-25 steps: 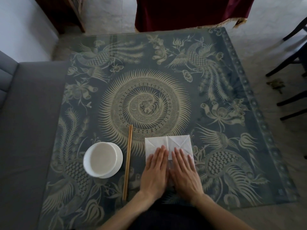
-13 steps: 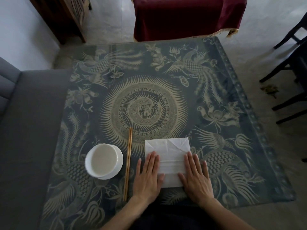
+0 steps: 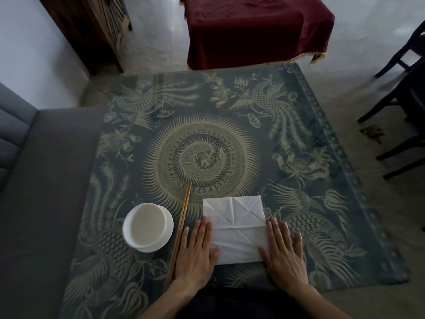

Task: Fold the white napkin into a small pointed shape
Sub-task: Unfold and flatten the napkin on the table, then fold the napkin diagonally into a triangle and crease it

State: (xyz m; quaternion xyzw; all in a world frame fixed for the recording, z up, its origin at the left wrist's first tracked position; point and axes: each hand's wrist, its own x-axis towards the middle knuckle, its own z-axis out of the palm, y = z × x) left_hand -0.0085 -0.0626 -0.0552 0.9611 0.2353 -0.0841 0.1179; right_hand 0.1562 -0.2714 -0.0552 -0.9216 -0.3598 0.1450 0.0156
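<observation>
A white napkin (image 3: 235, 227) lies flat near the front of the table as a creased, upright rectangle with diagonal fold lines across its far half. My left hand (image 3: 195, 252) rests palm down along its left edge, fingers together, thumb on the napkin's lower left corner. My right hand (image 3: 284, 254) lies flat at the right edge, thumb touching the lower right corner. Neither hand holds anything.
A white bowl (image 3: 147, 226) on a saucer stands left of the napkin, with wooden chopsticks (image 3: 180, 229) between bowl and my left hand. A patterned blue cloth (image 3: 299, 139) covers the table. A grey sofa (image 3: 34, 192) is left, dark chairs (image 3: 404, 107) right, a red-draped table (image 3: 253, 28) beyond.
Both hands have slid apart from the napkin's middle to its left and right edges, smoothing it. More of the napkin's near half now shows. The camera has tilted up.
</observation>
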